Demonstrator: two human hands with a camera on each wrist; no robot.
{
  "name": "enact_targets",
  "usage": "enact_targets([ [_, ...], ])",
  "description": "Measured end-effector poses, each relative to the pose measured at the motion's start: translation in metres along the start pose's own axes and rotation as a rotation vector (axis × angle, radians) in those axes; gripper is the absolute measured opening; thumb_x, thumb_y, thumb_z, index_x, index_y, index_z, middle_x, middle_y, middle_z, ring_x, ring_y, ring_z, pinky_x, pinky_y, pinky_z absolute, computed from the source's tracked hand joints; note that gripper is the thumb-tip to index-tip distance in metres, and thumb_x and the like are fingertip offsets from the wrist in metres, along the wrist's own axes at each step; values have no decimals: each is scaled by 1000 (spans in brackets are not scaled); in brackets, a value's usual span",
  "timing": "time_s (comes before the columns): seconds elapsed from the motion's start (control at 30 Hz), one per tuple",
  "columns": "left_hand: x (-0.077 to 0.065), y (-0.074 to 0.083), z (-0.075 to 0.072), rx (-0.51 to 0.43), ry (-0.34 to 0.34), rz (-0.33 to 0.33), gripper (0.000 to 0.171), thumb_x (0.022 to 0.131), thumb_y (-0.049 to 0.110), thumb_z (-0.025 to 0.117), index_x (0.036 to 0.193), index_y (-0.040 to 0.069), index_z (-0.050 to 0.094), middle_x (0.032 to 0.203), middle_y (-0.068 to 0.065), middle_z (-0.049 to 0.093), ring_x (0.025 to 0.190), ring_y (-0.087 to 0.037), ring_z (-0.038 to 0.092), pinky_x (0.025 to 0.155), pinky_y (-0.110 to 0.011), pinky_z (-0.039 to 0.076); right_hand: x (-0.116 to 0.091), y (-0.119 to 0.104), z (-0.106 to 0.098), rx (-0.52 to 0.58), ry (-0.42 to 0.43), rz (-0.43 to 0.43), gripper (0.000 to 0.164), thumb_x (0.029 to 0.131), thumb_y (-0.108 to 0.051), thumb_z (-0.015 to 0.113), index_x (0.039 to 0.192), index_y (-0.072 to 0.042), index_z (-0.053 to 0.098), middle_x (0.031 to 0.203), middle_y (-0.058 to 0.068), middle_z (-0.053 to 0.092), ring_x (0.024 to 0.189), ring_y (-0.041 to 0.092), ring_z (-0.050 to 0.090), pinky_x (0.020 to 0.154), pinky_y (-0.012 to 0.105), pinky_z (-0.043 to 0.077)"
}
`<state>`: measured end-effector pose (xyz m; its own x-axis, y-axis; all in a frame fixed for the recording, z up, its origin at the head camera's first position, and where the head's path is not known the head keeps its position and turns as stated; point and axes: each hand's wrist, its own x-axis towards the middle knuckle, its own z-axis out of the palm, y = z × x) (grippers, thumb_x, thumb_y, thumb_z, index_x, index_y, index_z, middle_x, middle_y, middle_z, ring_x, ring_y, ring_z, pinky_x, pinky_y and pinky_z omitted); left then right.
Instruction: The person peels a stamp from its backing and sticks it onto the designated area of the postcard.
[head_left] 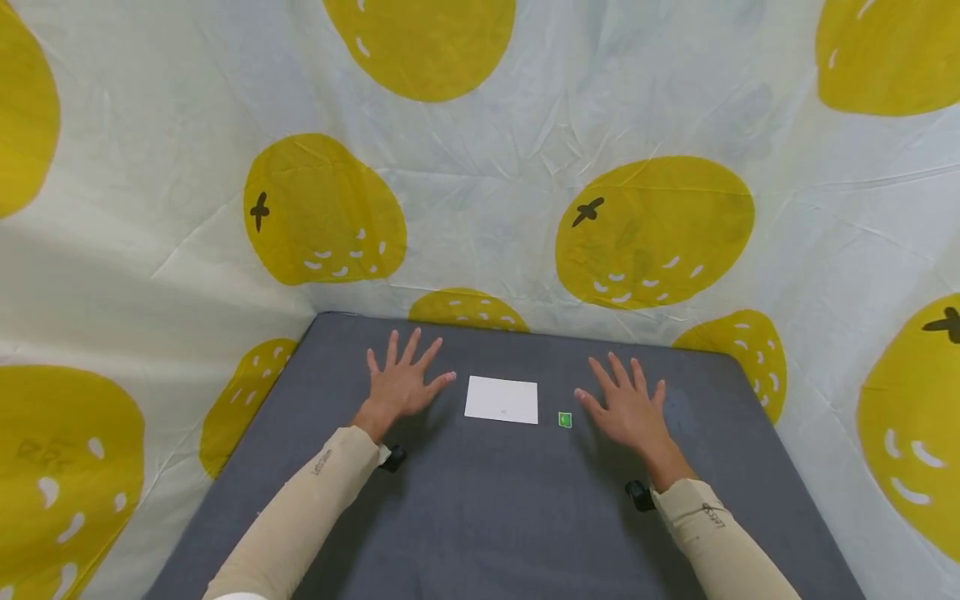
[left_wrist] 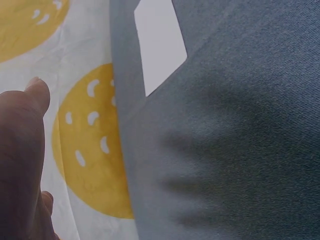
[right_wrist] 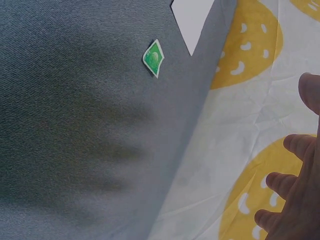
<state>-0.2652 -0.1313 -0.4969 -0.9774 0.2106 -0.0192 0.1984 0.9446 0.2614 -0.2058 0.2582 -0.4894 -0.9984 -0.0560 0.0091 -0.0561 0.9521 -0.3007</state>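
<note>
A blank white rectangle of paper, like an envelope or card, lies flat on the grey table between the two hands. Just right of it is a small green postage stamp with a pale border, its edges slightly lifted. My left hand is held above the table left of the paper, fingers spread and holding nothing. On the other side, my right hand hovers with spread fingers, its thumb nearest the stamp. Both hands cast shadows on the cloth.
The dark grey table ends at a back edge against a white curtain printed with big yellow fruit. The same curtain hangs along the left and right sides. A small black device sits under the right wrist.
</note>
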Motion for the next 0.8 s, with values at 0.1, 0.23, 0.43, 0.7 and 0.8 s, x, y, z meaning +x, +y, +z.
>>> enact_targets([
  [0.1,-2,-1,2,4,7,3,81,99,77,40,167,38,20,178,-5,7,163,-45,-6,119,-82,-3,0,1,3,-6,-10,2,80,103,-65,47,167,-22,25,175,20,15,159,53,2,115,86,-5],
  [0.23,-3,-2,4,4,2,7,81,99,78,40,167,39,19,179,-5,6,163,-44,-9,120,-82,-3,-2,2,6,0,-12,3,79,103,-64,48,167,-22,25,175,19,14,160,53,2,115,85,-6],
  [0.43,-3,-2,9,-3,-18,1,81,99,77,40,167,39,18,179,-4,1,163,-43,-11,119,-82,-8,-3,2,10,1,-2,0,79,104,-65,46,166,-21,28,175,19,16,159,52,5,115,85,-4],
  [0.7,-5,-1,16,4,-5,13,81,99,77,40,167,38,21,179,-5,5,163,-44,-9,119,-82,-4,-6,3,17,-1,0,3,78,104,-62,48,166,-21,28,175,19,16,159,53,5,115,85,-5],
  [0.8,-7,-1,19,-1,-6,13,80,99,76,41,167,38,22,178,-6,6,163,-44,-7,119,-83,-5,-7,4,21,-6,4,0,78,104,-63,47,166,-21,28,175,19,17,159,53,6,115,85,-5],
])
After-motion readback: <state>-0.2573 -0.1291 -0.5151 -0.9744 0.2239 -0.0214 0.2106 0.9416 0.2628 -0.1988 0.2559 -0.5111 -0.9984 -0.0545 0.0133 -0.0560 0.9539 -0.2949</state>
